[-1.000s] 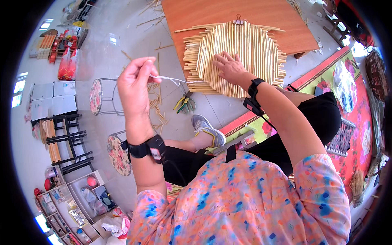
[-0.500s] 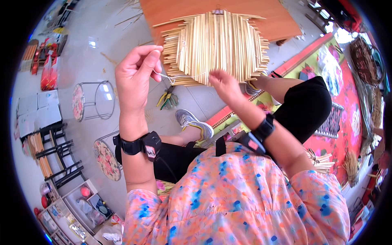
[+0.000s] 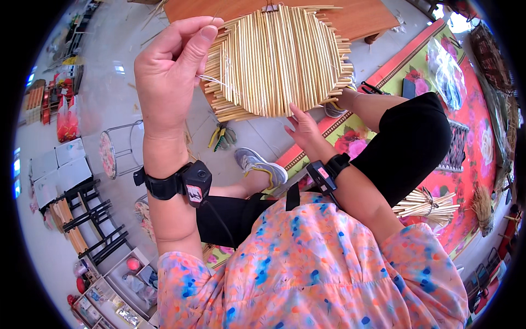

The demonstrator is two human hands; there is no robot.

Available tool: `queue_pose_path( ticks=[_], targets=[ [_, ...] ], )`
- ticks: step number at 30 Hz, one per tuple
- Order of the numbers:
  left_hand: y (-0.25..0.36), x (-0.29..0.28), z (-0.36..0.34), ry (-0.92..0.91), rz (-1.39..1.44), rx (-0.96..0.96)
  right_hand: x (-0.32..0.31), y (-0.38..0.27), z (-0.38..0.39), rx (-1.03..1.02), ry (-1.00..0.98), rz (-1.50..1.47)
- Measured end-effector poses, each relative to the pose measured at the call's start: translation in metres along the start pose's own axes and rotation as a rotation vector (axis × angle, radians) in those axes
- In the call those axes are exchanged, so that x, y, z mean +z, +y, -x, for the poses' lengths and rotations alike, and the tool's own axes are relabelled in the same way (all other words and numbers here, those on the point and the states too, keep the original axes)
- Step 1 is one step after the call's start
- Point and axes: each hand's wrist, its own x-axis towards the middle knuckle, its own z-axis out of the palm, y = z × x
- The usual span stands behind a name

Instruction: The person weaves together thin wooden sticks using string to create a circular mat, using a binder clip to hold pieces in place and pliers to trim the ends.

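Observation:
My left hand is raised at the left side of a round mat of straight straw sticks, pinching a thin needle-like piece. White thread runs from this hand across the mat's left part. My right hand is lower, its fingers apart, one fingertip at the mat's bottom edge. The stick ends stick out unevenly round the rim. A binder clip grips the top edge. The mat lies over the front of an orange wooden table.
Pliers or shears lie on the tiled floor below the mat. Floral-topped stools stand at left, near folded racks and storage trays. A floral rug at right holds a plastic bag, a dark phone-like object and a bundle of sticks.
My left hand has risen and moved slightly left with the thread. My right hand has slid down from the mat's middle to its bottom edge. The view has shifted.

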Motion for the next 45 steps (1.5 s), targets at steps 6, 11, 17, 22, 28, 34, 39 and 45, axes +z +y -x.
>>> queue_pose_path(
  ticks=[6, 11, 17, 22, 28, 34, 39, 45],
  targets=[
    [-0.052, 0.014, 0.004, -0.172, -0.233, -0.161, 0.009, -0.001, -0.006, 0.003, -0.135, -0.145],
    [-0.104, 0.030, 0.016, -0.421, -0.570, -0.144, 0.014, -0.004, -0.004, -0.002, -0.176, -0.207],
    [-0.139, 0.048, 0.024, -0.523, -0.830, 0.013, 0.016, 0.001, -0.010, -0.068, -0.222, -0.267],
    [-0.152, 0.054, 0.030, -0.593, -0.884, 0.045, 0.020, 0.003, -0.011, -0.114, -0.146, -0.229],
    [-0.160, 0.058, 0.032, -0.707, -1.001, 0.148, 0.027, -0.003, 0.001, -0.159, -0.096, -0.188],
    [-0.161, 0.068, 0.025, -0.868, -1.109, 0.214, 0.026, -0.001, -0.001, -0.159, -0.080, -0.183],
    [-0.158, 0.074, 0.024, -0.884, -1.109, 0.251, 0.027, -0.001, 0.001, -0.169, -0.068, -0.191],
    [-0.156, 0.076, 0.023, -0.894, -1.140, 0.295, 0.028, 0.002, -0.002, -0.193, -0.059, -0.208]
  ],
)
